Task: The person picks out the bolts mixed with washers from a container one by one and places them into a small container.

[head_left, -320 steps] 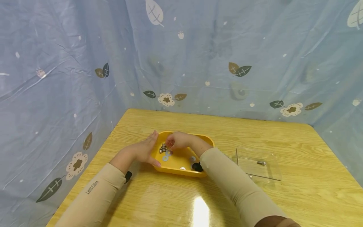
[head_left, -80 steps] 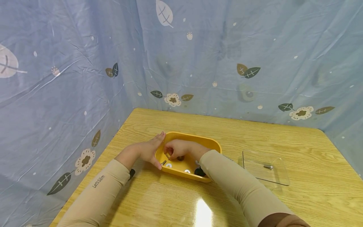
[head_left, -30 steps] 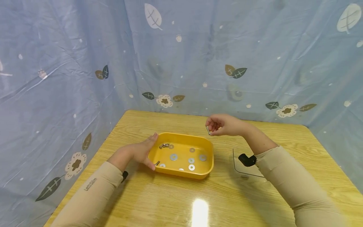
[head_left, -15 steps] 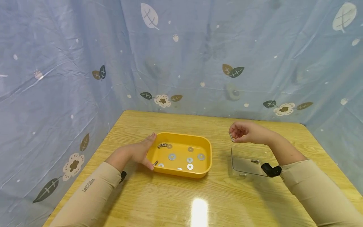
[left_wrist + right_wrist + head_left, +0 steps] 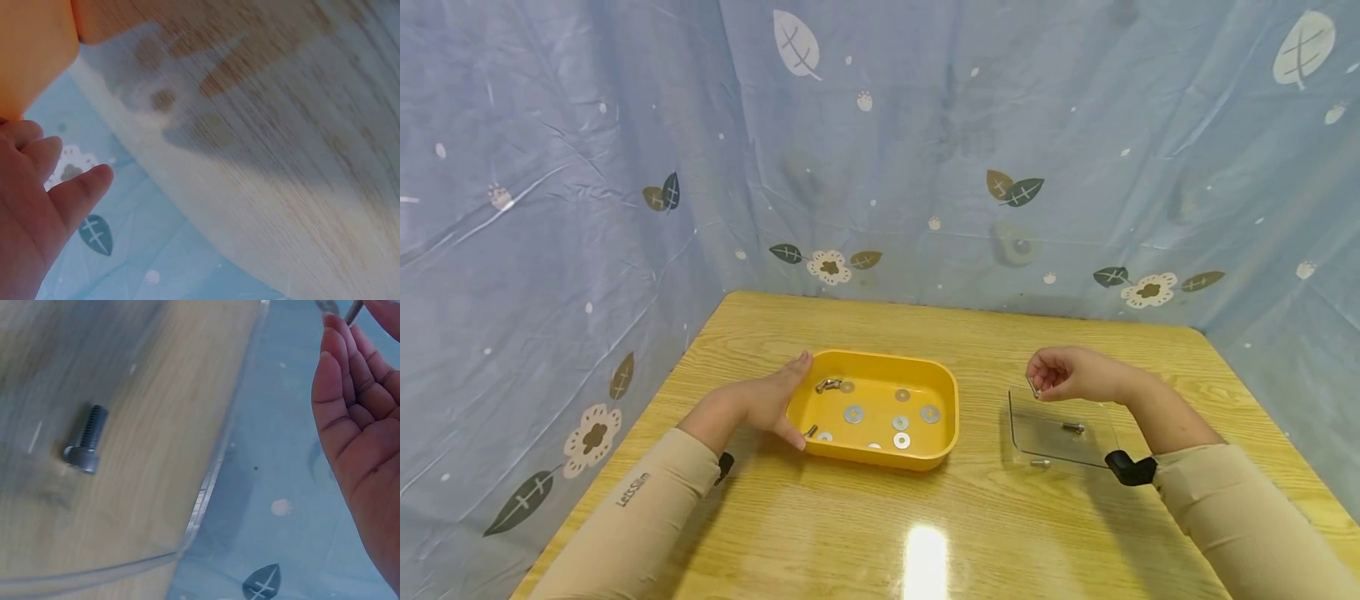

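Observation:
My left hand [image 5: 767,404] rests on the left end of a yellow plastic tray [image 5: 880,457], thumb at the near side and fingers toward the far side; the fingers look straight. Inside the tray lie several washers [image 5: 853,414] and a few bolts [image 5: 829,385] at the left. My right hand [image 5: 1078,375] pinches a bolt [image 5: 1032,385] between thumb and fingertips, above the far part of a clear box [image 5: 1012,425]. In the right wrist view only a bit of the held bolt's shank [image 5: 354,312] shows. A socket-head bolt [image 5: 87,440] lies in the box.
Another bolt [image 5: 1040,462] shows by the box's near edge; whether inside or outside I cannot tell. The wood-grain table [image 5: 820,533] meets a blue patterned curtain [image 5: 880,167] at its back and sides. A black wrist strap piece [image 5: 1131,468] hangs close to the box.
My right hand has come out of the yellow tray with a bolt and moved right, then lower, over the clear box. The left hand stays at the tray's left end.

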### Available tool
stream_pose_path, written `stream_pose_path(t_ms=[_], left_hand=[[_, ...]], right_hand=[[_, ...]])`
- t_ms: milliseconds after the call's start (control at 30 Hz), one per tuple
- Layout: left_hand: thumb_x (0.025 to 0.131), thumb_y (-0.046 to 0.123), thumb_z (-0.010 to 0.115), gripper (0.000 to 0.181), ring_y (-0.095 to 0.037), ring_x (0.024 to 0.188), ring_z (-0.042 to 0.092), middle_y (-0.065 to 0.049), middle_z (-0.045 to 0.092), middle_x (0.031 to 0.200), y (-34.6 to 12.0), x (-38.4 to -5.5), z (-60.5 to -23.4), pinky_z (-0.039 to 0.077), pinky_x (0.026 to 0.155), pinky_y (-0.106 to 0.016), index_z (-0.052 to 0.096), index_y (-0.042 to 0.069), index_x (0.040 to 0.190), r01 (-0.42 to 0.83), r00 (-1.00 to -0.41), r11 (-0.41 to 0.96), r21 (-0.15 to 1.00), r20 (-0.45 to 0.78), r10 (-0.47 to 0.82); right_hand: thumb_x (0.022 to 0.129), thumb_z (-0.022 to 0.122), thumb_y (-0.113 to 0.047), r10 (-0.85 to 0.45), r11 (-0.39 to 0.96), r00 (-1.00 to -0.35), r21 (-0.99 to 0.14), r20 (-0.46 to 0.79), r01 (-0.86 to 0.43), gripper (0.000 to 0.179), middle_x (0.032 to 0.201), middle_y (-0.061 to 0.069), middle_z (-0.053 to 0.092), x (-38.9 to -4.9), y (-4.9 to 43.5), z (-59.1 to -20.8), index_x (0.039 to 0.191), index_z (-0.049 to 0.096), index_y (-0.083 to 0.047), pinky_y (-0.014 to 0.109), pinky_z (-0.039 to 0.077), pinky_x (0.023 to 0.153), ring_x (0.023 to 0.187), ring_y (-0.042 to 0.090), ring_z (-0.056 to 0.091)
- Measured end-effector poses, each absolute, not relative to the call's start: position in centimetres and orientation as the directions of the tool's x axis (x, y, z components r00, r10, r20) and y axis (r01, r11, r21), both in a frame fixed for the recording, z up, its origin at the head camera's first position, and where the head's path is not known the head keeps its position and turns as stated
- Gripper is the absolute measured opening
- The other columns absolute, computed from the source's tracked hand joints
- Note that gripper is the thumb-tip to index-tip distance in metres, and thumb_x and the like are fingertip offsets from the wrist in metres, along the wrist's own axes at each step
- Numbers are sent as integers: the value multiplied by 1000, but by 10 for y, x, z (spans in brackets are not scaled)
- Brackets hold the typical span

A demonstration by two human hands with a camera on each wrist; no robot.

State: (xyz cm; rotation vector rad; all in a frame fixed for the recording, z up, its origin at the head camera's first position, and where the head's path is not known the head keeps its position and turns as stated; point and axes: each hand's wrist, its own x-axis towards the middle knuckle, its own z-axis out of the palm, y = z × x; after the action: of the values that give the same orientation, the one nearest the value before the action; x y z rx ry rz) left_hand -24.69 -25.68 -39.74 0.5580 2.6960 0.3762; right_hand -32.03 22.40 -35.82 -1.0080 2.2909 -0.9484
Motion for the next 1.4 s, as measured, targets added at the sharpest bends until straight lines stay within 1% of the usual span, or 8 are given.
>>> stream_pose_path(t_ms=[167,300,433,600,933,1133,1233,1400], left_hand=[[53,67,71,140,-31,138,-4,-17,-15,150,-257,-246,-397,11,110,-46,-15,6,144,324,-853,881,346,-295,430],[53,65,72,139,-32,138,-3,-18,-14,150,-256,-245,-397,11,110,-46,-14,3,144,330,-855,877,350,-284,435],[54,66,71,139,-31,139,-3,-18,-13,150,-257,-246,-398,11,110,-46,-13,3,144,329,-856,881,340,-286,430],[53,67,70,139,-31,139,-4,-17,-14,151,-256,-246,-398,11,110,-45,-14,5,144,324,-854,883,341,-296,427],[53,67,70,140,-29,139,-5,-16,-14,151,-256,-247,-395,11,110,-46,-15,4,144,309,-856,886,345,-306,418],[53,66,71,139,-30,139,-5,-16,-15,151,-256,-247,-394,11,110,-47,-14,4,144,318,-853,879,355,-297,429],[53,68,71,140,-29,139,-5,-14,-15,151,-255,-247,-395,12,110,-45,-15,7,144,307,-855,886,348,-308,418],[52,69,70,140,-27,139,-5,-13,-15,151,-256,-247,-396,12,110,-44,-17,10,144,298,-858,891,341,-314,407]], right_hand=[[85,64,-10,-797,489,-579,-744,-170,-455,24,88,11,55,-323,227,-370,101,52,3,28,49,68,78,19,55],[85,64,-9,-807,501,-558,-721,-191,-478,21,85,8,55,-324,228,-373,99,52,2,28,48,66,75,18,55],[84,63,-7,-801,526,-560,-697,-212,-487,17,84,7,54,-323,227,-373,97,53,-1,28,48,65,74,18,54],[85,63,-7,-797,529,-561,-709,-225,-466,18,85,7,54,-325,227,-375,97,53,-1,28,48,66,76,17,54],[85,62,-4,-786,535,-570,-726,-240,-432,30,94,18,55,-327,228,-372,111,51,5,28,49,70,83,18,55],[85,62,-4,-783,536,-572,-732,-245,-421,30,93,16,56,-326,227,-368,111,51,6,27,49,69,83,20,54],[85,63,-6,-782,540,-573,-726,-245,-425,29,93,14,56,-326,226,-366,110,53,4,27,49,70,84,20,55],[85,63,-8,-777,540,-589,-718,-225,-439,26,95,18,56,-326,229,-365,109,55,-3,28,49,71,85,19,56]])
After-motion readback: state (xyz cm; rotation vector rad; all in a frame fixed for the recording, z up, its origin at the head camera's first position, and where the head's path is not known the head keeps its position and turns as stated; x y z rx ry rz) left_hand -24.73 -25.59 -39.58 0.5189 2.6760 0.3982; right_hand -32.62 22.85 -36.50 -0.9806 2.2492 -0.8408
